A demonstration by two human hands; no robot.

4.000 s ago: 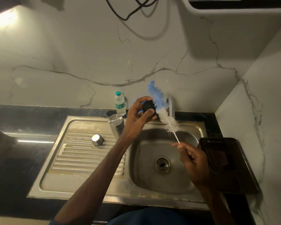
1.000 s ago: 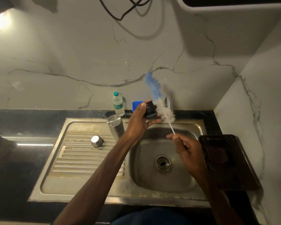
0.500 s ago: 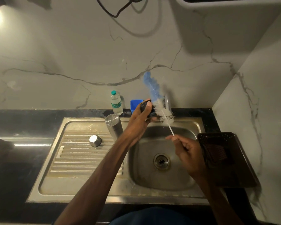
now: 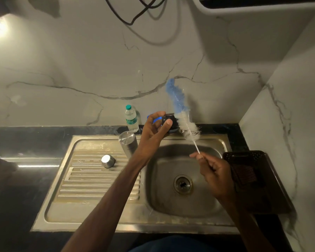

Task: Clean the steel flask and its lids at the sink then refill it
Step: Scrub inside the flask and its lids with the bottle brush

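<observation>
My left hand (image 4: 154,129) grips a small black lid (image 4: 171,124) above the back edge of the sink basin (image 4: 173,206). My right hand (image 4: 214,171) pinches the thin white handle of a bottle brush (image 4: 186,126), whose white and blue bristles lie against the lid and point up toward the wall. The steel flask (image 4: 128,143) stands open on the sink rim, left of my left wrist. A steel cap (image 4: 108,160) sits on the ribbed draining board (image 4: 91,180).
A small plastic water bottle (image 4: 131,118) stands against the wall behind the flask. A blue container (image 4: 155,120) shows behind my left hand. A dark perforated tray (image 4: 253,180) with a cloth sits right of the basin. Black countertop (image 4: 25,142) extends left.
The brush has slid a little along the lid while both hands stay above the basin. The flask and steel cap have not moved.
</observation>
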